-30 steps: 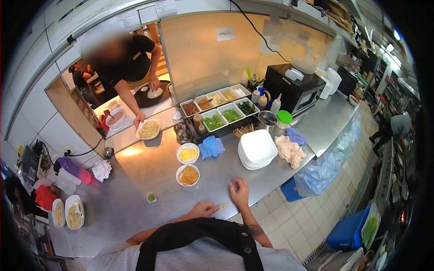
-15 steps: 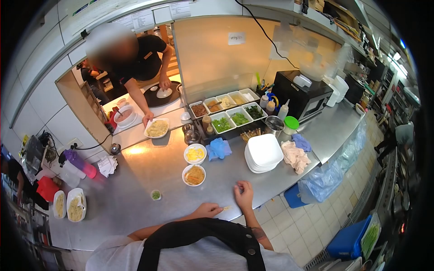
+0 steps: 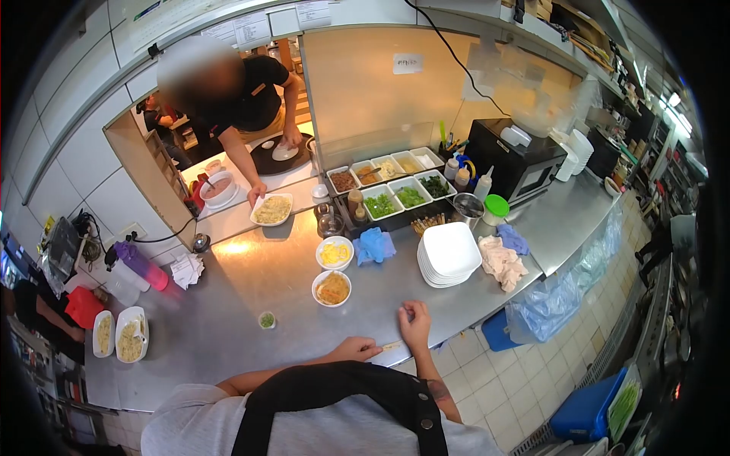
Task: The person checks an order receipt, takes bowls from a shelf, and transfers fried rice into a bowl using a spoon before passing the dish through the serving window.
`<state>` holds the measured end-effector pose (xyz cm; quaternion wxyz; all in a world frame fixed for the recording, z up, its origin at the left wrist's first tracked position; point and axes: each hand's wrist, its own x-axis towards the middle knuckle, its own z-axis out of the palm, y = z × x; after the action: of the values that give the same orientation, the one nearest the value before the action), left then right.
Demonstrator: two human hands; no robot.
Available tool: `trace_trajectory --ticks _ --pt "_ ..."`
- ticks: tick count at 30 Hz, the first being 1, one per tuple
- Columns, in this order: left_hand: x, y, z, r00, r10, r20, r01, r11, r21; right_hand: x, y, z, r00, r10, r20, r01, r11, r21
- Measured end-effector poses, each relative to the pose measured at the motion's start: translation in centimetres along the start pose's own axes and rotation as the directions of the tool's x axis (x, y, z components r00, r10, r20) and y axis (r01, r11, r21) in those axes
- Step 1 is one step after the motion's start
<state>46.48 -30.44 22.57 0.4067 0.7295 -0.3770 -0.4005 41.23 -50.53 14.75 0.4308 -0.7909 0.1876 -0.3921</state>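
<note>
My left hand [image 3: 356, 349] rests at the counter's front edge, fingers curled together, beside a small pale scrap [image 3: 391, 346]; whether it holds anything is too small to tell. Just right of it, my right hand [image 3: 414, 318] lies on the steel counter [image 3: 228, 334] with loosely curled fingers, and its grip is unclear. Beyond my hands stand a bowl of orange-brown food [image 3: 331, 289] and a bowl of yellow food [image 3: 334, 253]. A small cup of chopped greens [image 3: 267, 320] sits to the left. The stacked white plates [image 3: 450, 251] are behind my right hand.
Through the hatch, another person's hand [image 3: 257, 193] touches a bowl of pale food [image 3: 272, 210]. Topping trays [image 3: 382, 204], a microwave [image 3: 525, 171] and cloths [image 3: 502, 262] line the back right. Two oblong dishes [image 3: 131, 335] and a pink-purple bottle [image 3: 141, 266] stand left.
The view has shifted, so the counter items appear further right. My hands stay near the counter's front edge, and the other person's hand remains at the bowl in the hatch.
</note>
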Motion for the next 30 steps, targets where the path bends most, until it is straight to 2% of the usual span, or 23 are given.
trace_trajectory --ticks 19,22,25,28,30 --pt "0.3 -1.4 0.3 1.000 -0.018 0.009 0.019 0.995 -0.097 0.0 0.3 -0.1 0.999 0.027 0.017 -0.028 0.999 0.025" --pt "0.5 -2.8 0.6 0.999 -0.043 -0.013 0.041 0.989 -0.143 0.1 0.5 -0.1 0.990 0.138 0.025 -0.140 0.979 0.148" --pt "0.9 -4.2 0.8 0.998 -0.060 -0.019 0.056 0.984 -0.169 -0.1 0.8 -0.1 0.968 0.244 0.055 -0.250 0.951 0.182" --pt "0.6 -4.1 0.5 0.997 -0.071 -0.019 0.066 0.979 -0.193 -1.0 1.0 0.3 0.839 0.379 0.390 -0.532 0.720 0.446" --pt "0.5 -4.1 0.4 0.997 -0.077 -0.005 0.075 0.977 -0.200 -2.3 -0.3 0.0 0.757 0.317 0.572 -0.599 0.685 0.414"
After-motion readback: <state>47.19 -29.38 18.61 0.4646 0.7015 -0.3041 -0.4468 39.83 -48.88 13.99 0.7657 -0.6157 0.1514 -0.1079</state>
